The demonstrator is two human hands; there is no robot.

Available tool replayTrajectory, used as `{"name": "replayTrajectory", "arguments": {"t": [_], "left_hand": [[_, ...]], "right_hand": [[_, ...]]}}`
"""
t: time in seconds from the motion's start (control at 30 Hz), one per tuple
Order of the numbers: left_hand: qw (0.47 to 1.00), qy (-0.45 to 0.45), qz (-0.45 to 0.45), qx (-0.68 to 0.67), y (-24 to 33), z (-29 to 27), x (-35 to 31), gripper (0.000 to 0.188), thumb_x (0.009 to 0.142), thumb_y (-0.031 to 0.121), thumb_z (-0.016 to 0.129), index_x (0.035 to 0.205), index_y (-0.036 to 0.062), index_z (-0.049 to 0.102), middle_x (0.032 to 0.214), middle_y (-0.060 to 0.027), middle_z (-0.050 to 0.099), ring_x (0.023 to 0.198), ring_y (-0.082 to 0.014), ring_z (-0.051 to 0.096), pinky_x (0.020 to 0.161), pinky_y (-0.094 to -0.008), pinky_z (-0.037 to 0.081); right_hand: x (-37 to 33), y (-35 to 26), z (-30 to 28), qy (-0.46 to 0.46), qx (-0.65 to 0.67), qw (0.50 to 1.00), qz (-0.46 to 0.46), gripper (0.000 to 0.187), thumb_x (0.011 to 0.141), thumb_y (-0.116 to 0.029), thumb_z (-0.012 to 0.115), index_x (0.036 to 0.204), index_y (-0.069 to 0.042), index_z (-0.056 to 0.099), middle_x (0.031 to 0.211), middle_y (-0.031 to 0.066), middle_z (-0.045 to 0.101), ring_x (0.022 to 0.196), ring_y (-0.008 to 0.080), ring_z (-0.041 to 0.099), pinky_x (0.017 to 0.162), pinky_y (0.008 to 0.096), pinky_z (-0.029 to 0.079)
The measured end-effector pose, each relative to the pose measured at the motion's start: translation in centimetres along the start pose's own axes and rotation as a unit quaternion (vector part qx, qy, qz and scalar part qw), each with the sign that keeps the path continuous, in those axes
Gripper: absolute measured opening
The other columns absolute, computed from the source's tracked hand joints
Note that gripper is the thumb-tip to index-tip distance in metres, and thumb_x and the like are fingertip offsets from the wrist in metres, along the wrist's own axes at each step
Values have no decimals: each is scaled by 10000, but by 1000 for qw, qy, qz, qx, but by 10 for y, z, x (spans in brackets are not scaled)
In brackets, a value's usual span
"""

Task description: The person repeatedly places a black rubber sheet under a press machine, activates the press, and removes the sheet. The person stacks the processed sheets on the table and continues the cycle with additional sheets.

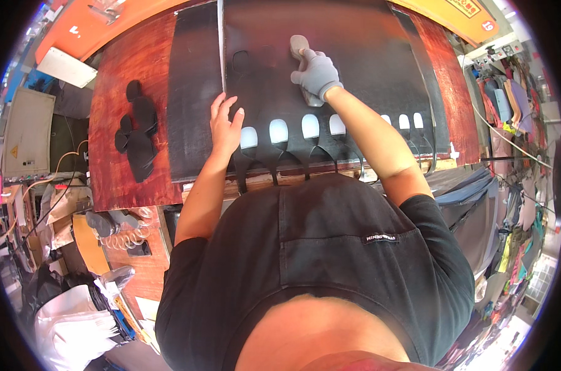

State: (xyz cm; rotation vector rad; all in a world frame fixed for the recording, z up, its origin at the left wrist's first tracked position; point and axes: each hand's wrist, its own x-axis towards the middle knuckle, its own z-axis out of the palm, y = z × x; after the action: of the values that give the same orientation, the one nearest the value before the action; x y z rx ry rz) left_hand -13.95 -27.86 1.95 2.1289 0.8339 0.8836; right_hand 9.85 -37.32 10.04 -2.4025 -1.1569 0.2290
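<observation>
My right hand (318, 75), in a grey glove, is closed on a grey sole-shaped piece (299, 44) over a large black sheet (361, 55). The fingers hide the middle of that piece; its far end shows beyond them and its near end below. My left hand (225, 122) is bare, its fingers apart, at the left part of the sheet and holding nothing. Between my forearms and along the near edge stand several white round-topped pieces (278, 131) with black straps hanging from them.
Dark sole-shaped pieces (143, 114) lie overlapping on the reddish board (113, 80) at left. An orange machine part (70, 34) spans the far side, with a white box (67, 67) by it. A coiled hose (126, 237) hangs lower left. Stacked materials (503, 102) stand at right.
</observation>
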Motion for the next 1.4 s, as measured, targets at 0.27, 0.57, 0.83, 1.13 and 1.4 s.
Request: {"name": "replayTrajectory", "arguments": {"t": [0.27,0.57,0.83,1.13,1.4], "left_hand": [[1000,-3,15,-9,-5,1,1,365,844,219,598,1166,50,563,1329,-154,416,1195,-334,442,987,-401,366],[999,-7,-38,-24,7,-43,-66,343,849,219,597,1113,5,549,1052,-174,570,953,-303,558,828,-395,436],[979,-41,77,186,19,-46,-107,371,807,240,648,582,41,430,613,-96,457,632,-304,498,538,-423,391],[978,6,112,175,24,-50,-106,350,786,210,672,571,61,439,591,-79,457,579,-281,487,499,-396,386],[979,-6,109,174,27,-54,-102,355,802,208,655,569,57,433,586,-78,450,580,-281,484,503,-402,379]], "right_hand": [[1,5,8,-19,-53,998,-13,580,710,-328,653,1231,-120,506,1159,167,530,1078,336,520,914,404,446],[-21,84,-2,94,281,954,42,528,819,-316,623,1224,3,507,1198,204,563,1107,293,556,941,356,431],[-15,35,15,101,77,990,-67,739,663,-410,713,1252,-37,470,1205,184,516,1123,357,488,966,386,394],[-8,13,8,65,9,996,-58,690,657,-394,665,1245,-74,497,1208,151,509,1102,327,490,944,391,415],[-5,22,9,71,64,994,-54,652,706,-397,636,1250,-67,495,1234,171,500,1140,336,477,963,399,400]]}}
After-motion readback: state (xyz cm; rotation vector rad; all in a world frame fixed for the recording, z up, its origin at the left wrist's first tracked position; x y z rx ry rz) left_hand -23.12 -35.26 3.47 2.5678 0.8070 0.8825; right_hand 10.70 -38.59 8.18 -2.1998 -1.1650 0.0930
